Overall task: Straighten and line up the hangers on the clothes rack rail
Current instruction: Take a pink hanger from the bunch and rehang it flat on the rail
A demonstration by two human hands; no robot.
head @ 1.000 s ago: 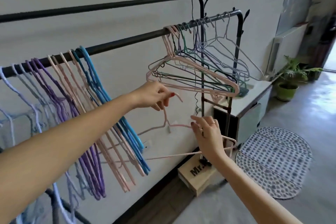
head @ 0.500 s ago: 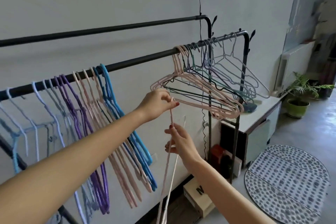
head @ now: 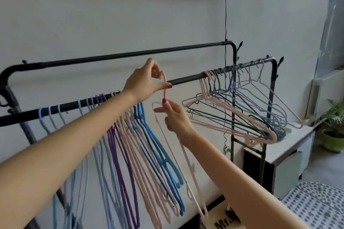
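Note:
A black front rail (head: 186,80) runs across the rack. My left hand (head: 144,83) pinches the hook of a pale pink hanger (head: 165,87) right at the rail. Just below, my right hand (head: 175,117) grips the neck of the same hanger, whose body (head: 191,173) hangs edge-on and steeply down. To the left hang tidy groups of light blue, lilac, purple (head: 119,150), pink and blue hangers (head: 158,150). At the rail's right end a tangled bunch of pink, green, black and grey hangers (head: 242,117) sits skewed.
A second black rail (head: 130,55) runs behind and higher. A white cabinet (head: 290,147) stands under the right end, a potted plant (head: 333,135) beyond it, a spotted mat (head: 316,206) on the floor, and a wooden box (head: 223,221) by the wall. A black cable (head: 225,24) hangs down the wall.
Both hands have lifted the pink hanger from below the rail up to it; its hook is now at the rail between the blue group and the tangled bunch. The view has tilted upward.

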